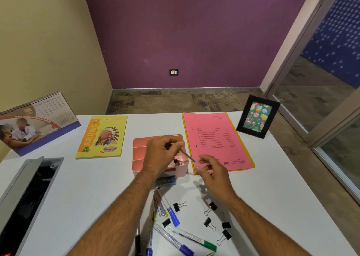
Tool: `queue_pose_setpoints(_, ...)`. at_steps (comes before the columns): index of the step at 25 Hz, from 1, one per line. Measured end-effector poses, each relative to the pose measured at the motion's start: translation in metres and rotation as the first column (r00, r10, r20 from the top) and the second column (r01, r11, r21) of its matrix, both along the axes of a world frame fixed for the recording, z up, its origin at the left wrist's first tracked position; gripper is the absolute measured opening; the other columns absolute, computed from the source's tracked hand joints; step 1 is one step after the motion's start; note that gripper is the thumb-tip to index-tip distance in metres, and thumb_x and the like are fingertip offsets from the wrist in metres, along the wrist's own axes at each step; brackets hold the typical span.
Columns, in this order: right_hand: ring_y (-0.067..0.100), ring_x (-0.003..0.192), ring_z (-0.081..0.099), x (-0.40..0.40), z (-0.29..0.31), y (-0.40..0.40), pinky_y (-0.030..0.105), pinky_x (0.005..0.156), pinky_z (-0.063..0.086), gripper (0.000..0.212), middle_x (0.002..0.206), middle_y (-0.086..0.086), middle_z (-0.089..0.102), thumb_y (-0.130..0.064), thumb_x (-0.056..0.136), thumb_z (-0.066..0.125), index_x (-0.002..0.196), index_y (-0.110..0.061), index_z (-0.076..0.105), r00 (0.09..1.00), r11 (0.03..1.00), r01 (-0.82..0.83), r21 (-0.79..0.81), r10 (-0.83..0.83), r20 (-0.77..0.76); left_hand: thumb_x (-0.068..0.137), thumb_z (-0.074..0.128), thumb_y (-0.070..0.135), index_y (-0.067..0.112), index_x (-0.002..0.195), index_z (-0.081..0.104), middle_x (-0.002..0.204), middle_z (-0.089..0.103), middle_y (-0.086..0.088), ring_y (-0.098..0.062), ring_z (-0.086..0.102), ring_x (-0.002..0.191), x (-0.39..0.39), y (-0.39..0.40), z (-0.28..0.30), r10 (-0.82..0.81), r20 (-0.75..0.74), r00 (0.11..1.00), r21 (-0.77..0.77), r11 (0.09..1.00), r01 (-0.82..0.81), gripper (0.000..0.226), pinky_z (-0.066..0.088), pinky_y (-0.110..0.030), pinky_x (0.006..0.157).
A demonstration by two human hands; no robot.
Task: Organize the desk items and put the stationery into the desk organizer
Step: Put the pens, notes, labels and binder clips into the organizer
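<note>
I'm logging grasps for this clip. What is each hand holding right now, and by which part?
The left hand pinches a thin pen near its upper end, above the pink desk organizer. The right hand holds nothing; its fingers hang relaxed near the pen's lower tip.

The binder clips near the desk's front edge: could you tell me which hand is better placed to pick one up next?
Probably the right hand: it holds nothing and hovers above the binder clips, while the left hand grips a pen over the desk organizer.

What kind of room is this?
Probably a small office. There is a white desk with a desk calendar, a pink file folder, and markers and binder clips lying loose on it.
</note>
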State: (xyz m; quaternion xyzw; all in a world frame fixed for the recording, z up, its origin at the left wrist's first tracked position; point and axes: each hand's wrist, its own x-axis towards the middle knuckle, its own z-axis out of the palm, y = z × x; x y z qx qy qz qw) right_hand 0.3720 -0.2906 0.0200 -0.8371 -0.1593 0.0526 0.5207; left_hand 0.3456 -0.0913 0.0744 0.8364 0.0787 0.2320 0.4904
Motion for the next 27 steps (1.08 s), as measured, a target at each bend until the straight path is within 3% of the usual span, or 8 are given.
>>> queue_pose_setpoints(5, 0.004, 0.095, 0.055, -0.037, -0.023, -0.040, 0.026, 0.078, 0.049, 0.017, 0.100, -0.014, 0.061, -0.035, 0.084, 0.066, 0.098, -0.026, 0.069, 0.912, 0.889, -0.313, -0.334, 0.380, 0.156, 0.087, 0.072, 0.022, 0.013, 0.101, 0.076, 0.094, 0.077, 0.000, -0.013, 0.067, 0.078, 0.004, 0.005, 0.003, 0.089, -0.037, 0.995, 0.316, 0.946, -0.073, 0.017, 0.055, -0.021, 0.076)
queue_pose_setpoints(11, 0.017, 0.100, 0.050, -0.084, -0.056, -0.066, 0.032, 0.083, 0.043, 0.014, 0.100, -0.011, 0.056, -0.041, 0.096, 0.054, 0.099, -0.032, 0.065, 0.440, 0.290, -0.598, -0.747, 0.898, -0.004, 0.093, 0.064, 0.021, 0.021, 0.112, 0.072, 0.110, 0.073, -0.004, -0.024, 0.068, 0.096, 0.005, -0.001, -0.008, 0.053, -0.327, 0.944, 0.628, 0.759, 0.174, 0.021, 0.053, -0.029, 0.085)
queue_pose_setpoints(15, 0.010, 0.103, 0.033, -0.088, -0.055, -0.059, 0.031, 0.077, 0.036, 0.008, 0.098, -0.006, 0.039, -0.022, 0.086, 0.047, 0.078, -0.023, 0.046, 0.458, 0.231, -0.556, -0.799, 0.887, -0.063, 0.091, 0.065, 0.026, 0.023, 0.118, 0.069, 0.111, 0.071, -0.007, -0.025, 0.066, 0.097, 0.010, -0.005, -0.016, 0.058, -0.358, 0.932, 0.722, 0.650, 0.237, 0.027, 0.053, -0.033, 0.089)
queue_pose_setpoints(17, 0.007, 0.097, 0.027, -0.093, -0.057, -0.058, 0.032, 0.083, 0.036, 0.007, 0.095, -0.008, 0.038, -0.026, 0.084, 0.049, 0.079, -0.023, 0.045, 0.524, 0.253, -0.588, -0.768, 0.843, -0.124, 0.092, 0.064, 0.029, 0.025, 0.122, 0.065, 0.116, 0.068, -0.008, -0.028, 0.064, 0.101, 0.013, -0.001, -0.024, 0.078, -0.400, 0.913, 0.710, 0.657, 0.255, 0.030, 0.053, -0.036, 0.091)
queue_pose_setpoints(20, 0.005, 0.072, 0.035, -0.091, -0.070, -0.067, 0.018, 0.065, 0.031, 0.032, 0.070, -0.015, 0.031, -0.051, 0.070, 0.062, 0.064, -0.028, 0.040, 0.552, 0.177, -0.395, -0.902, 0.830, -0.079, 0.094, 0.060, 0.028, 0.029, 0.129, 0.057, 0.128, 0.062, -0.008, -0.030, 0.057, 0.111, 0.017, 0.004, -0.036, 0.065, -0.494, 0.867, 0.609, 0.737, 0.292, 0.035, 0.050, -0.042, 0.097)
queue_pose_setpoints(23, 0.002, 0.066, 0.046, -0.084, -0.072, -0.067, 0.017, 0.067, 0.037, 0.036, 0.063, -0.013, 0.032, -0.042, 0.070, 0.069, 0.057, -0.024, 0.041, 0.529, 0.310, -0.335, -0.890, 0.843, 0.095, 0.098, 0.051, 0.026, 0.028, 0.134, 0.054, 0.133, 0.059, -0.004, -0.029, 0.050, 0.120, 0.018, 0.008, -0.039, 0.007, -0.477, 0.879, 0.493, 0.830, 0.261, 0.036, 0.043, -0.045, 0.102)
queue_pose_setpoints(25, 0.002, 0.072, 0.052, -0.082, -0.049, -0.060, 0.019, 0.075, 0.037, 0.023, 0.065, -0.013, 0.048, -0.025, 0.075, 0.073, 0.060, -0.023, 0.055, 0.747, 0.675, -0.411, -0.612, 0.635, 0.199, 0.100, 0.048, 0.029, 0.027, 0.130, 0.059, 0.127, 0.063, 0.000, -0.023, 0.049, 0.119, 0.015, 0.010, -0.034, -0.030, -0.383, 0.923, 0.413, 0.889, 0.200, 0.032, 0.043, -0.041, 0.099)
queue_pose_setpoints(27, 0.003, 0.071, 0.058, -0.073, -0.031, -0.046, 0.021, 0.073, 0.045, 0.018, 0.071, -0.007, 0.066, -0.010, 0.082, 0.070, 0.070, -0.023, 0.069, 0.970, 0.962, -0.243, -0.125, 0.239, -0.048, 0.099, 0.052, 0.033, 0.024, 0.114, 0.069, 0.110, 0.070, 0.005, -0.014, 0.057, 0.105, 0.009, 0.007, -0.024, -0.087, -0.269, 0.959, 0.205, 0.968, 0.145, 0.025, 0.047, -0.033, 0.087)
